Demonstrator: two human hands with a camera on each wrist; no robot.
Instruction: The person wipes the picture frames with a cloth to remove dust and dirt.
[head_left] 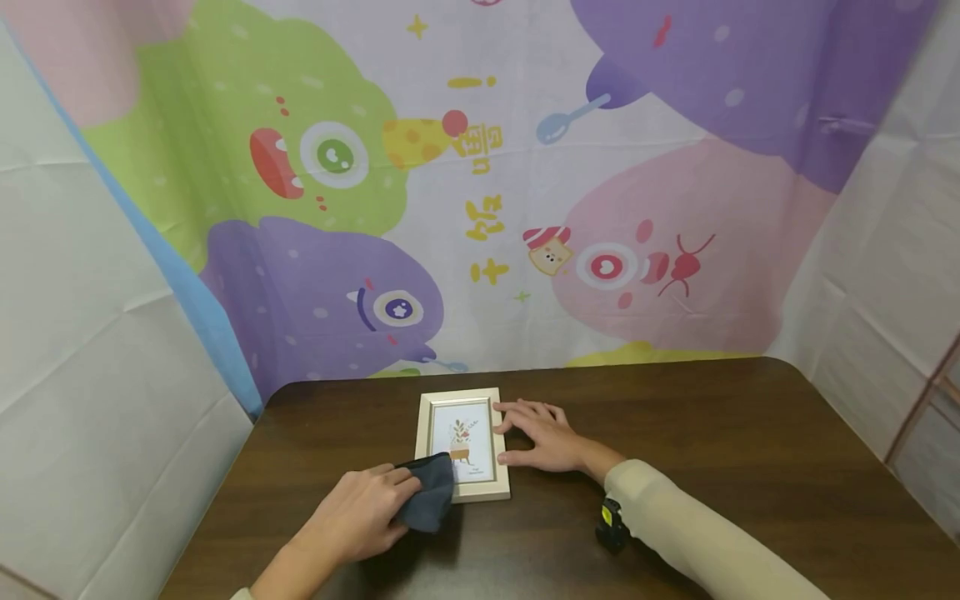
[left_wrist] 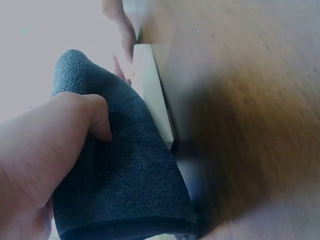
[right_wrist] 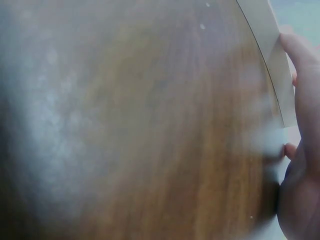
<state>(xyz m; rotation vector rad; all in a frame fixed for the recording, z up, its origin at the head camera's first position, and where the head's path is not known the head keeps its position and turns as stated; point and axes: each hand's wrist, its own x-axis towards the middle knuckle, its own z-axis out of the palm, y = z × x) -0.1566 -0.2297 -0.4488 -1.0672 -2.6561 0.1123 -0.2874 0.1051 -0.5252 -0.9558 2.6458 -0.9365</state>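
Observation:
A cream picture frame lies face up on the brown table, with a print of a potted plant inside. My left hand grips a dark grey-blue cloth that overlaps the frame's lower left corner. Up close in the left wrist view, the thumb presses on the fuzzy cloth beside the frame's pale side. At the frame's right border, my right hand rests its spread fingertips. The right wrist view shows the thumb against the frame's side.
The dark wooden table has rounded far corners. Behind it hangs a cloth backdrop printed with cartoon monsters, and pale fabric sheets close off both sides. A small black device is strapped at my right wrist.

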